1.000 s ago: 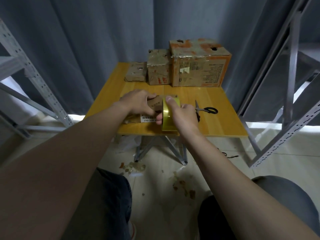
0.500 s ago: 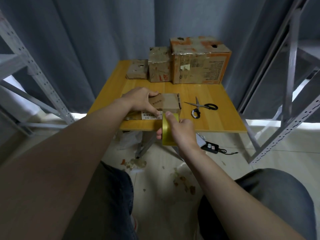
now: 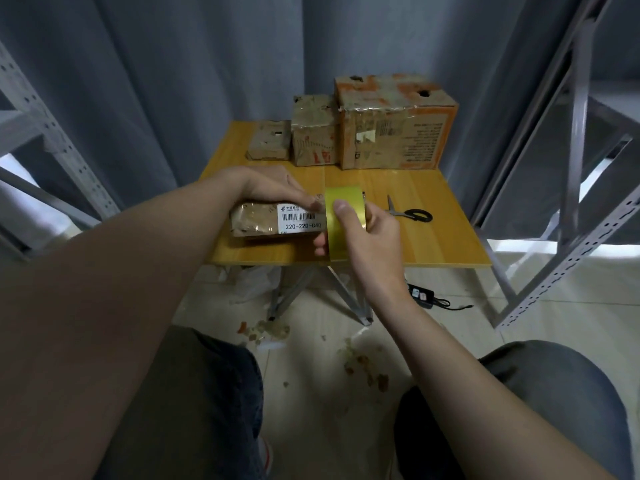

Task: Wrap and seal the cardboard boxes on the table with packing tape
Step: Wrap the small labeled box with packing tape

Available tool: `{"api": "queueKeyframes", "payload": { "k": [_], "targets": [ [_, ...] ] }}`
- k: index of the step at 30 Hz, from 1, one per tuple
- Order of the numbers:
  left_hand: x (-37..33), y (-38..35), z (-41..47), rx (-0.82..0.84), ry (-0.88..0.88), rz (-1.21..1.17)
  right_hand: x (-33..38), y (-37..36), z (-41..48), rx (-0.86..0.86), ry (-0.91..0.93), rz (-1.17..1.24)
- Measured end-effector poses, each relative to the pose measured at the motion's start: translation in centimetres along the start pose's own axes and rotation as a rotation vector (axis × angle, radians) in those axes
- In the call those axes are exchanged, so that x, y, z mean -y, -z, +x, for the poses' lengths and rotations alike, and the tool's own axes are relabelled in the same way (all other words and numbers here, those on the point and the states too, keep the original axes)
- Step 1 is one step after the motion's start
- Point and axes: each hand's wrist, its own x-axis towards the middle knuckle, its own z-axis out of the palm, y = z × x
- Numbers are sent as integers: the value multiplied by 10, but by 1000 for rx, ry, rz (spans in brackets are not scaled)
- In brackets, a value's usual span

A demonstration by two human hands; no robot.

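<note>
A flat cardboard box (image 3: 258, 221) with a white barcode label lies tilted near the front of the yellow table (image 3: 433, 244). My left hand (image 3: 273, 187) rests on its top and grips its right end. My right hand (image 3: 372, 233) holds a yellow roll of packing tape (image 3: 341, 223) upright against the box's right end, thumb on the roll's outer face. Three more boxes stand at the back: a small flat one (image 3: 269, 145), a middle one (image 3: 313, 133), and a large orange-printed one (image 3: 394, 123).
Black-handled scissors (image 3: 414, 213) lie on the table right of my right hand. Grey metal shelf frames (image 3: 568, 188) flank the table on both sides, with a grey curtain behind. A black adapter (image 3: 420, 295) and paper scraps lie on the floor. My knees are below.
My right hand carried the tape roll down past the table's front edge, then back up against the box's right end. The box has tipped so its labelled side faces me.
</note>
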Motion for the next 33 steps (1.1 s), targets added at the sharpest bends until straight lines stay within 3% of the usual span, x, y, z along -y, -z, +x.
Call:
{"api": "queueKeyframes", "payload": {
  "k": [6, 10, 14, 19, 25, 33],
  "targets": [
    [1, 4, 10, -236, 3, -41, 18, -11, 51, -32, 28, -70],
    [-5, -7, 7, -356, -111, -41, 29, -16, 86, -34, -13, -96],
    [-8, -15, 3, -220, -179, -42, 24, -17, 96, -99, 11, -193],
    [2, -26, 0, -312, -286, 31, 23, -19, 94, -116, 7, -246],
    [3, -23, 5, -319, -254, 22, 13, -14, 61, -64, -96, -63],
    [6, -14, 11, -243, -212, -25, -10, -4, 26, -47, -193, -99]
  ]
}}
